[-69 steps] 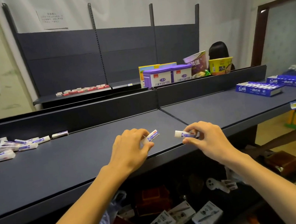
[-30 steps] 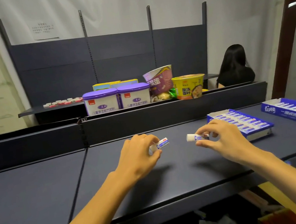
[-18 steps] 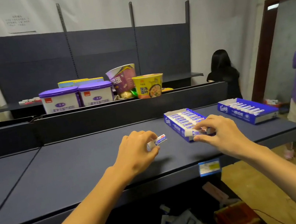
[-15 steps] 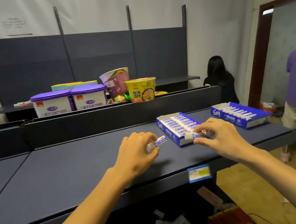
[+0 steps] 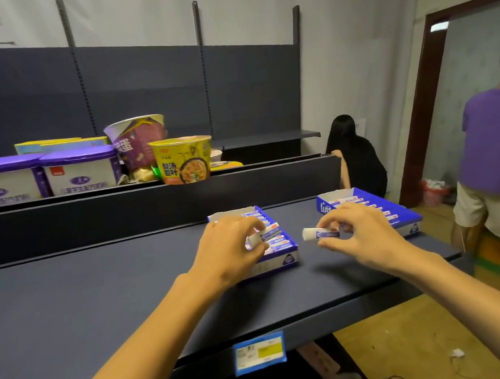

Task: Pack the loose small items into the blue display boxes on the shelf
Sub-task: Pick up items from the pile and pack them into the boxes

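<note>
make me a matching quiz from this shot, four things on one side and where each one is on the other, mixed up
Things:
1. left hand
2. right hand
3. yellow noodle cup
4. price tag

Places:
A. upper shelf, behind the boxes
B. front edge of the shelf
C. over the near blue box, an eraser in its grip
D. between the two blue boxes, pinching an eraser

Pairs: 1-C, 2-D, 3-A, 4-B

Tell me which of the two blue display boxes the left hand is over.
The nearer, left-hand blue box: the left hand hangs over it, pinching an eraser. The other box lies farther right, behind the right hand.
</note>
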